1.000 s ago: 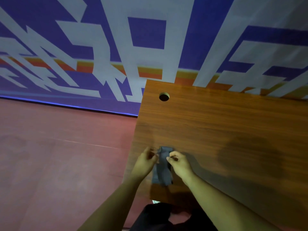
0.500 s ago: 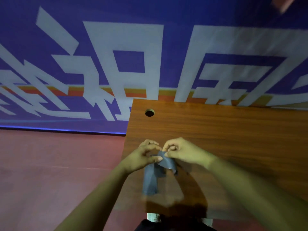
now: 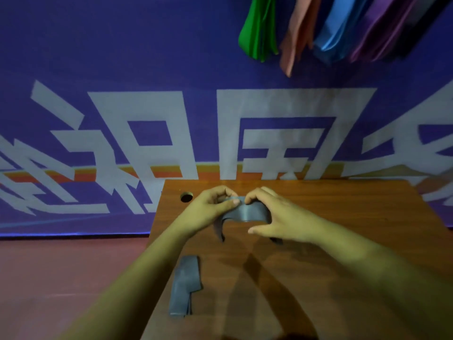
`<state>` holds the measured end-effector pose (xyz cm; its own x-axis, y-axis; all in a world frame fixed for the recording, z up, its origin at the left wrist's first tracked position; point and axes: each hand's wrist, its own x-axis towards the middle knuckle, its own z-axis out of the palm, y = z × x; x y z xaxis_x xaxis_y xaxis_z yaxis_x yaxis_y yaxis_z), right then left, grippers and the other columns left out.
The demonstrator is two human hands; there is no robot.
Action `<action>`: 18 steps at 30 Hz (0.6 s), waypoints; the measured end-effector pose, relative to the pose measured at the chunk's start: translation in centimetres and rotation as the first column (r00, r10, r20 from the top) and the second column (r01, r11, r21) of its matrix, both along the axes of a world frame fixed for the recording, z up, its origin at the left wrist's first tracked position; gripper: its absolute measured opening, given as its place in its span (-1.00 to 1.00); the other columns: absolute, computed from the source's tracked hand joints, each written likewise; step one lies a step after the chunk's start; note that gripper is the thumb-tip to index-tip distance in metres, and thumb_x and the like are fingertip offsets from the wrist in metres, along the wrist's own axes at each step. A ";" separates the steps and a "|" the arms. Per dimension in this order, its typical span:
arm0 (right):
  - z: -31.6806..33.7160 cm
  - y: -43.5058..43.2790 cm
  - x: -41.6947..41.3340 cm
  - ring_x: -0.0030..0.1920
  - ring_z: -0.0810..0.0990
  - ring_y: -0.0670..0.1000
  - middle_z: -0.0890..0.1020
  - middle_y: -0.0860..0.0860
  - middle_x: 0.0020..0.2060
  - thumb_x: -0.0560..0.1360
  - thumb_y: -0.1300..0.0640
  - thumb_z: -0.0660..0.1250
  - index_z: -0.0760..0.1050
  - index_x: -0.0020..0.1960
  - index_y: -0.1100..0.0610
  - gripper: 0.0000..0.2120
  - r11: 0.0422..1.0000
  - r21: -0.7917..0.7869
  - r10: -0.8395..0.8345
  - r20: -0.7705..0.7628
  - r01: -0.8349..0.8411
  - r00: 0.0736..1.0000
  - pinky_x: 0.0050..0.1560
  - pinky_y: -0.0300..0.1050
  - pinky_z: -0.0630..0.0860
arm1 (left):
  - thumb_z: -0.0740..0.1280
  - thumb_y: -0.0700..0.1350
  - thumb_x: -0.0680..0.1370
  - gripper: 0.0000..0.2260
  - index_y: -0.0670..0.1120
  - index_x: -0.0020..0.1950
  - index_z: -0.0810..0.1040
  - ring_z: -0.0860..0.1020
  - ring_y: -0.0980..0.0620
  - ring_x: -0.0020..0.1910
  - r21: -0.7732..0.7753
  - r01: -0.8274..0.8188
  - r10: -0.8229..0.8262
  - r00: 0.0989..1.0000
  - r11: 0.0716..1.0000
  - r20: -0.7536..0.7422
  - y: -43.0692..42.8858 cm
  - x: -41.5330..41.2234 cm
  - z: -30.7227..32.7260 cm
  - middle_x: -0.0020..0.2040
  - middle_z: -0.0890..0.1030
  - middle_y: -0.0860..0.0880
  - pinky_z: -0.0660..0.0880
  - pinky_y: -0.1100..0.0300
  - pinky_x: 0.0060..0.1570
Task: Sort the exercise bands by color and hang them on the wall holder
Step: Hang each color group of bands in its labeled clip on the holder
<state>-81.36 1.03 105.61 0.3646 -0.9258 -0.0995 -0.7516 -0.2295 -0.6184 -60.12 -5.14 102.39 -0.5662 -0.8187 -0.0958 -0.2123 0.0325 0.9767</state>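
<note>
Our left hand [image 3: 210,207] and right hand [image 3: 278,217] pinch the grey exercise band [image 3: 246,214] stretched between them; we should keep its loop open for hanging.

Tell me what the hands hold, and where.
Both hold one grey band by its upper edge: the left hand pinches the left end, the right hand grips the right end.

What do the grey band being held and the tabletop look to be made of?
The grey band: probably thin rubber or latex, matte; it bends and droops limply. The tabletop: likely wood-grain laminate or veneer; streaked brown grain with a faint sheen.
</note>
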 end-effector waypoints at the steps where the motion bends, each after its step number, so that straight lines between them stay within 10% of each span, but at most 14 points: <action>1: 0.8 0.3 -1.2 0.13 0.44 -0.19 0.39 -0.21 0.11 0.42 -0.10 0.45 0.33 0.20 -0.21 -0.57 0.999 -0.033 -0.002 -0.009 0.002 1.000 0.11 -0.19 0.46 | 0.37 -0.05 0.56 -0.80 -0.13 0.11 0.53 0.64 -0.09 -0.06 -0.007 0.006 -0.006 1.000 1.000 -0.009 0.1 -1.2 0.8 -0.09 0.64 -0.17 0.55 -0.03 -0.02; 6: 4.8 1.0 -8.0 0.10 0.47 -0.23 0.49 -0.19 0.06 0.46 0.07 0.39 0.46 0.14 -0.14 -0.71 0.986 -0.151 -0.055 0.087 0.067 0.995 0.11 -0.25 0.44 | 0.42 0.00 0.52 -0.69 0.03 0.22 0.46 0.62 -0.09 0.04 -0.172 0.145 -0.140 0.989 0.974 0.039 1.0 -7.1 5.2 0.05 0.61 -0.11 0.53 -0.15 0.12; 10: 8.4 0.9 -13.0 0.06 0.56 -0.20 0.58 -0.18 0.01 0.48 0.12 0.41 0.56 0.09 -0.06 -0.79 0.962 -0.217 -0.119 0.219 0.167 0.968 0.08 -0.25 0.49 | 0.46 0.03 0.49 -0.60 0.07 0.26 0.39 0.60 -0.19 -0.19 -0.329 0.208 -0.174 0.976 0.921 0.130 1.7 -12.0 9.4 -0.06 0.56 -0.12 0.60 -0.08 -0.16; 18: 15.0 0.5 -21.5 -0.08 0.62 -0.09 0.63 -0.02 -0.06 0.48 0.15 0.43 0.62 -0.04 -0.09 -0.86 0.839 -0.348 -0.204 0.510 0.418 0.835 -0.05 -0.25 0.53 | 0.38 -0.01 0.56 -0.83 0.04 0.12 0.48 0.51 0.15 -0.23 -0.634 0.025 -0.052 0.998 0.773 -0.023 0.1 -22.7 16.7 -0.17 0.52 0.12 0.44 0.24 -0.18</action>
<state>-102.89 1.48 120.62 -0.0470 -0.9014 0.4304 -0.5032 -0.3509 -0.7898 -82.80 -5.02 119.08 -0.5909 -0.6641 0.4581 -0.1619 0.6539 0.7391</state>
